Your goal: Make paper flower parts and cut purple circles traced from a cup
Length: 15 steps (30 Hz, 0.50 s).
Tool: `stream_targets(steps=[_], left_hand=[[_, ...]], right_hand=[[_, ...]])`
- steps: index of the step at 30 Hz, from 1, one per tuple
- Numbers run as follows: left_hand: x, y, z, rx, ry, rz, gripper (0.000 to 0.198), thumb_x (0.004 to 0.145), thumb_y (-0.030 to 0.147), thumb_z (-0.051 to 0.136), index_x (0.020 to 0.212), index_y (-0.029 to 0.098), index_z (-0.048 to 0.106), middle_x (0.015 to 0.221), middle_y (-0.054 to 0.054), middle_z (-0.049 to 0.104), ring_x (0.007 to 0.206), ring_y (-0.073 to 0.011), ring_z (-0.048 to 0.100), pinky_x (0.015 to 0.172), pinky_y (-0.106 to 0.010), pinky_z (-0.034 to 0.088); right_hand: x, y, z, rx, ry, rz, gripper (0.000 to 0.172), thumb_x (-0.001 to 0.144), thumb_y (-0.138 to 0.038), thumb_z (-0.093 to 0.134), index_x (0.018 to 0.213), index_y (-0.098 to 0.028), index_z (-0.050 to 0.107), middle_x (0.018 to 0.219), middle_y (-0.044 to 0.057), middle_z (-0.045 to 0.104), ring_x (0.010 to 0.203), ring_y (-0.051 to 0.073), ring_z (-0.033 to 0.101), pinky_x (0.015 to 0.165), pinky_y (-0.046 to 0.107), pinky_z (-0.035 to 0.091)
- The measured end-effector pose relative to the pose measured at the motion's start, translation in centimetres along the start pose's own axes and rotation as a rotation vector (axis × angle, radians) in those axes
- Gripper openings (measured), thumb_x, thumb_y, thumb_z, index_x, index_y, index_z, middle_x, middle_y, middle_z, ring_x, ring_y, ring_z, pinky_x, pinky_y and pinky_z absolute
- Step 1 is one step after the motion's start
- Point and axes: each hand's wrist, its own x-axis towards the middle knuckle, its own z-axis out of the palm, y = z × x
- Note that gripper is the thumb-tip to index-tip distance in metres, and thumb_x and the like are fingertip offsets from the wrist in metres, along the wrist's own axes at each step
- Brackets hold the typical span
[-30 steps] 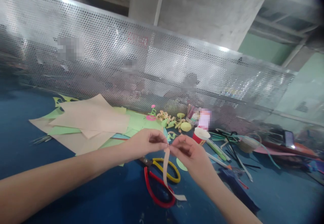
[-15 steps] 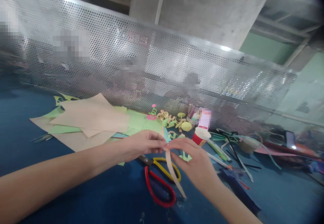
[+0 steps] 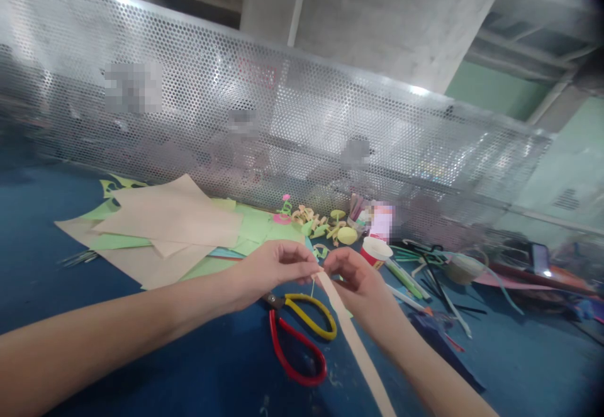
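A long pale peach paper strip [image 3: 352,335] hangs from between my hands toward the lower right. My left hand [image 3: 276,265] pinches its upper end between thumb and fingertips. Close beside it, my right hand [image 3: 363,288] is closed, its fingers curled at the strip's upper part; its fingertips are partly hidden. Below the hands, scissors [image 3: 309,380] with one red and one yellow handle lie on the blue table [image 3: 198,366]. Part of their blades is covered by my left hand.
Peach paper sheets [image 3: 174,212] and green sheets [image 3: 255,222] spread at the left. Small paper flower pieces [image 3: 346,235], a red-and-white paper cup [image 3: 375,252] and pens [image 3: 406,278] lie beyond my hands. A perforated metal screen [image 3: 302,115] borders the table; blurred people show behind it.
The strip now extends farther down and to the right, with more of its length showing. My right hand has turned, its fingers more curled, and my left fingertips have shifted slightly right.
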Motion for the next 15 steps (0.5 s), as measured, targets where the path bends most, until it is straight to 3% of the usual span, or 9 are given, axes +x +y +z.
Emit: stream_targets(steps=[6,10,15], left_hand=[[-0.13,0.12,-0.01,0.022,0.005,-0.006,0.013,0.075,0.028,0.065,0.074,0.015,0.064,0.069,0.002,0.061,0.064,-0.008,0.052,0.067,-0.021,0.041],[-0.06,0.04,-0.01,0.012,0.014,0.014,0.015,0.075,0.029,0.065,0.075,0.014,0.065,0.071,0.001,0.061,0.065,-0.0079,0.052,0.065,-0.02,0.04],[-0.04,-0.2,0.09,0.008,0.03,0.017,0.015,0.075,0.028,0.065,0.073,0.014,0.064,0.067,0.002,0.059,0.063,-0.0074,0.05,0.064,-0.02,0.039]], right_hand=[[-0.04,-0.08,-0.43,0.086,-0.078,0.16,0.03,0.068,-0.034,0.073,0.088,-0.018,0.057,0.078,0.001,0.064,0.073,0.013,0.059,0.067,0.023,0.044],[-0.13,0.06,-0.58,0.135,-0.107,0.158,0.027,0.07,-0.034,0.072,0.089,-0.019,0.058,0.079,0.001,0.067,0.079,0.014,0.06,0.073,0.025,0.044],[0.04,0.54,-0.45,0.153,-0.075,0.156,0.027,0.069,-0.035,0.072,0.086,-0.018,0.059,0.076,0.0,0.065,0.072,0.012,0.059,0.07,0.024,0.044]])
